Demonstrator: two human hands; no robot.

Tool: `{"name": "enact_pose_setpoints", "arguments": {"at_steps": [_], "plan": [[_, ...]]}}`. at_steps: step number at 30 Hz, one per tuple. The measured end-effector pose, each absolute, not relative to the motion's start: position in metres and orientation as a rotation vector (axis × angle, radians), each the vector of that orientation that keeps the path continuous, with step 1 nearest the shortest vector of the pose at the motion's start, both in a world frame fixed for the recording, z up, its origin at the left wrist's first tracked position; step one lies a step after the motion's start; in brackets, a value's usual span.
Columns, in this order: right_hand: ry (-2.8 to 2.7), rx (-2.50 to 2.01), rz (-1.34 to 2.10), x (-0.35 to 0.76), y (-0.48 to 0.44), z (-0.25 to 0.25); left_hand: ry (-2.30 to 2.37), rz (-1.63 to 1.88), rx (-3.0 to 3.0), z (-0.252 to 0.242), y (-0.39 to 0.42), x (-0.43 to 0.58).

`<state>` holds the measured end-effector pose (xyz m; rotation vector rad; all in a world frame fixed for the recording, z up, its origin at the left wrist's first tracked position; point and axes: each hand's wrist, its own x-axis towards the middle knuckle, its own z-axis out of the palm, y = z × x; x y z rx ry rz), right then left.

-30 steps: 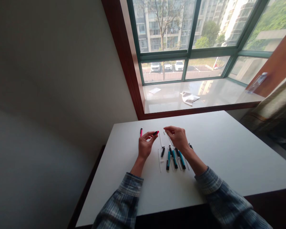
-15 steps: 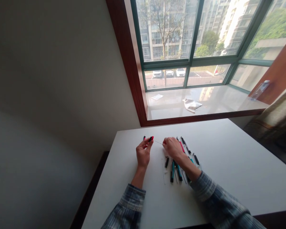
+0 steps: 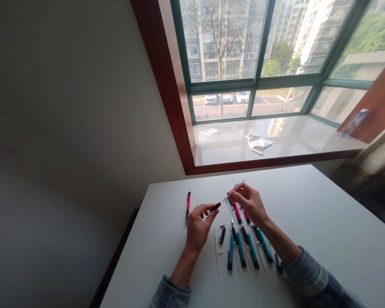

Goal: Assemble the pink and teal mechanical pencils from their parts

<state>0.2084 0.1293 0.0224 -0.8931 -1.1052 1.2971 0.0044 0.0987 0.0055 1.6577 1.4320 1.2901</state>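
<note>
Black pen part (image 3: 215,207) pinched in left hand (image 3: 198,229), thin refill (image 3: 236,188) pinched in right hand (image 3: 247,203)

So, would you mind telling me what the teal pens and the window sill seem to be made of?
The teal pens look like moulded plastic with a satin finish, going by their even colour and soft sheen. The window sill looks like polished stone, possibly engineered: its glossy surface mirrors the window's light.

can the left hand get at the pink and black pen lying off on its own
Probably yes: the pink and black pen lies just beside the left hand on the white table, with nothing between them. The fingers are pinching a black-tipped pen part, though, which may need setting down first.
</note>
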Motion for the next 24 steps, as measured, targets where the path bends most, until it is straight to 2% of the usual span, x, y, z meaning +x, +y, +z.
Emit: {"name": "enact_pose_setpoints", "arguments": {"at_steps": [11, 17, 19, 24], "plan": [[-1.194, -0.883, 1.346, 0.205, 0.130, 0.027, 1.396, 1.231, 1.672, 0.009, 0.098, 0.007], [-1.452, -0.858, 1.287, 0.205, 0.128, 0.027, 1.385, 1.218, 1.573, 0.011, 0.098, 0.009], [-1.613, -0.925, 1.135, 0.208, 0.129, 0.025, 1.359, 1.225, 1.471, 0.010, 0.099, 0.009], [-1.923, -1.285, 0.418, 0.217, 0.130, 0.016, 1.285, 1.297, 1.266, 0.010, 0.100, 0.005]]}}
